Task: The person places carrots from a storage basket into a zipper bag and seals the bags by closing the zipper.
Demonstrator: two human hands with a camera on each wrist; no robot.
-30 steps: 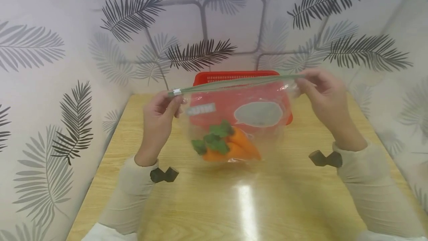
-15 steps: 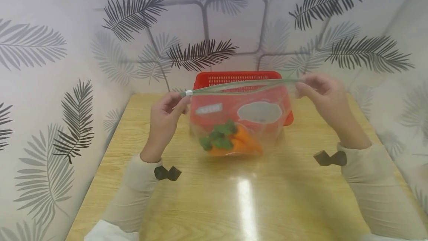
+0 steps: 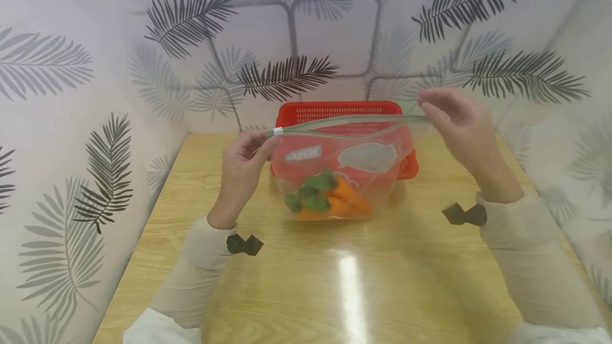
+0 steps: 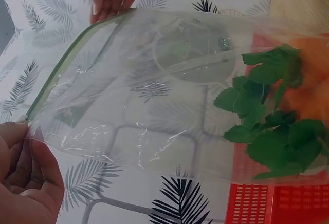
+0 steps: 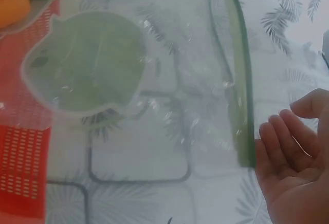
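A clear zip bag [image 3: 382, 195] with a green zip strip hangs over the table, its mouth parted along part of the strip. Orange carrots [image 3: 346, 198] with green leafy tops [image 4: 277, 131] lie at its bottom. My left hand [image 3: 241, 174] pinches the bag's corner by the white slider [image 3: 278, 131], thumb against fingers. At the opposite corner, my right hand [image 3: 459, 131] is beside the strip's end with nothing in it. In the right wrist view its fingers [image 5: 290, 147] are loosely bent and the thumb stands apart from them.
A red plastic basket [image 3: 344, 104] stands at the back of the wooden table [image 3: 287, 291], behind the bag and partly seen through it. Walls with a leaf pattern [image 3: 287, 76] rise behind and beside the table.
My left hand has moved right with the slider corner, and the strip has slackened, its gap wider. My right hand has let go of its corner and risen slightly.
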